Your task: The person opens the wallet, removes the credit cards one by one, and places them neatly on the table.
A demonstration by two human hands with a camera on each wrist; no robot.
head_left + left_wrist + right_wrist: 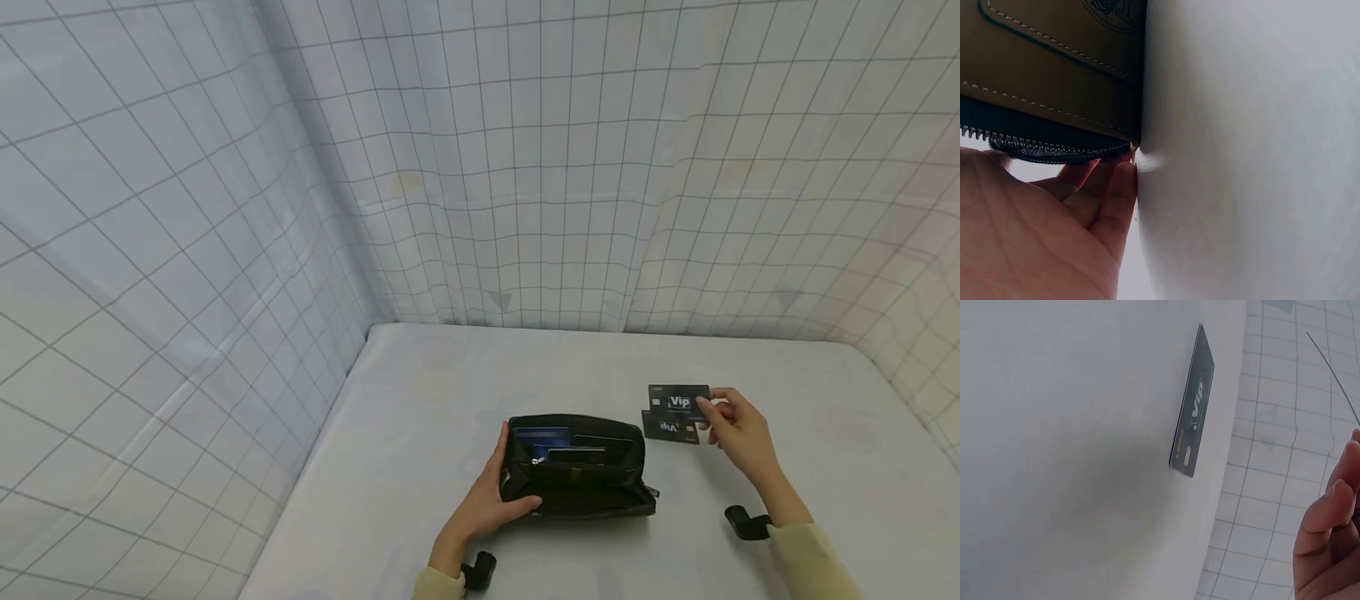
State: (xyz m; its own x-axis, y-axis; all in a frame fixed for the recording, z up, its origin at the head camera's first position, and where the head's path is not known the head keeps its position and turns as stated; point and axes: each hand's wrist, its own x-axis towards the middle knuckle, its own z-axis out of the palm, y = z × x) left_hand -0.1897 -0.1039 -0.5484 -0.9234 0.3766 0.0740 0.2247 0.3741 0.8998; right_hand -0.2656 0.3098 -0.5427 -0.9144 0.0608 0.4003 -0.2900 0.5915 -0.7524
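An opened black zip wallet (592,504) stands on the table, several cards in its slots, one of them blue (542,437). My left hand (483,502) holds its left end, thumb at the front lower edge and fingers along the side. In the left wrist view, the wallet's stitched outer face (1060,75) and its zipper teeth (979,133) show beside the fingers. Right of the wallet, my right hand (738,435) pinches a black Vip card (678,401) by its right end; the right wrist view shows this card edge-on. A second black Vip card (1192,409) lies on the table below it.
The white table (420,400) has its far edge against a white grid-patterned curtain (510,167). More of that curtain hangs along the left and right sides. A black device (480,571) sits at the left wrist and another (746,523) at the right.
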